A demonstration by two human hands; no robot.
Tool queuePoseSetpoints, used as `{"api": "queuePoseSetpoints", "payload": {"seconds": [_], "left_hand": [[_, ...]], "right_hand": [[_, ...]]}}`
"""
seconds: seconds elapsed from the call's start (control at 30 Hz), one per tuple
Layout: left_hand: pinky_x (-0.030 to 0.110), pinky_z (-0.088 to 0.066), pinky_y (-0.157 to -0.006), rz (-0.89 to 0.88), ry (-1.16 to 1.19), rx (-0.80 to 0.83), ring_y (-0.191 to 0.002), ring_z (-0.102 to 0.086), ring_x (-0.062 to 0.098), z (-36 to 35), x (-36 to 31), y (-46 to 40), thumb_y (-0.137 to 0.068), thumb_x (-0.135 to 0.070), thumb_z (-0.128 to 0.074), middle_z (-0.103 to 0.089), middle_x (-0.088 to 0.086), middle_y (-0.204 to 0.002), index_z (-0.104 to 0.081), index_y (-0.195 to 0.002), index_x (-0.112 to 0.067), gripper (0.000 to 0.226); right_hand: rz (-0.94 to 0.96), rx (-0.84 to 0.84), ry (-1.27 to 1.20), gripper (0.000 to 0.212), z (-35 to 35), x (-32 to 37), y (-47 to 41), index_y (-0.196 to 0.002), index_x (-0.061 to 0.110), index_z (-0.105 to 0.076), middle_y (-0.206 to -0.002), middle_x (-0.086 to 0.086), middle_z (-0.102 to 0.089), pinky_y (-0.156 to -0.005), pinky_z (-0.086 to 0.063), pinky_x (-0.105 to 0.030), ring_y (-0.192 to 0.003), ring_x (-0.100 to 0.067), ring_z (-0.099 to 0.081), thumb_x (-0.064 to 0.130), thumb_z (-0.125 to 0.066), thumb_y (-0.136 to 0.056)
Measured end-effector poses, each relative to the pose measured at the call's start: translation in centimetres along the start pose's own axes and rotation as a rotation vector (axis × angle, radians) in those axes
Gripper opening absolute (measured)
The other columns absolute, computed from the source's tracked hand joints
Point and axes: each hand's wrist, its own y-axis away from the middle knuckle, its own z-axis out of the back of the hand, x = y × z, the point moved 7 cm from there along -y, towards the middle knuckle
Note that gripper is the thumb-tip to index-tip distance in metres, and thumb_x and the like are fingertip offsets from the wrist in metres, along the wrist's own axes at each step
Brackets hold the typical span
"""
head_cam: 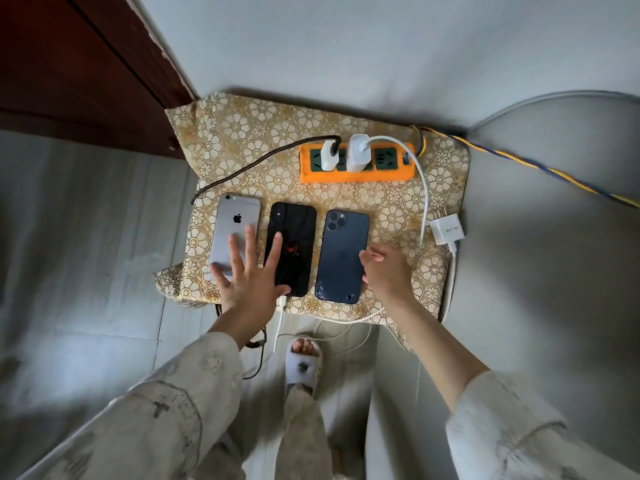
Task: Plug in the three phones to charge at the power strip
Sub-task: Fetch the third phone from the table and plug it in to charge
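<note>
Three phones lie face down in a row on a floral-covered stool [242,133]: a silver phone [235,223], a black phone [294,237] and a dark blue phone [343,251]. Behind them sits an orange power strip [356,174] with two white chargers [329,155] plugged in. A white cable plug [282,303] sits at the black phone's near end. A third white charger [446,230] lies loose at the right edge. My left hand [247,275] hovers spread over the silver and black phones. My right hand [386,271] curls beside the blue phone; whether it holds anything is unclear.
A dark braided cable [263,161] runs from the left charger round the stool's left side. A blue-yellow cord [519,164] leads off right. A dark wooden door [69,64] stands at upper left, a wall behind. My slippered foot [304,365] is below the stool.
</note>
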Motion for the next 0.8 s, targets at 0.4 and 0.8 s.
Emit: {"api": "queuePoseSetpoints", "payload": {"seconds": [0.4,0.8], "left_hand": [[0.069,-0.015,-0.106,0.029,-0.010,0.076,-0.136,0.028,0.038,0.1,-0.8,0.2,-0.091,-0.042,-0.043,0.038,0.011,-0.146,0.031,-0.135,-0.032,0.088],[0.068,-0.013,-0.106,0.019,0.002,0.099,-0.136,0.030,0.037,0.0,-0.9,0.2,-0.092,-0.040,-0.043,0.040,0.010,-0.146,0.028,-0.138,-0.033,0.085]], "right_hand": [[0.204,-0.353,0.083,0.028,11.3,0.5,0.8,-0.091,0.006,-0.065,-0.089,-0.014,-0.071,-0.078,-0.053,-0.040,-0.084,-0.027,-0.066,0.027,-0.047,-0.091],[0.162,-0.363,0.830,0.049,10.4,0.2,-4.7,-0.120,-0.001,-0.041,-0.120,-0.020,-0.045,-0.075,-0.047,-0.043,-0.105,-0.038,-0.053,0.029,-0.059,-0.086]]}}
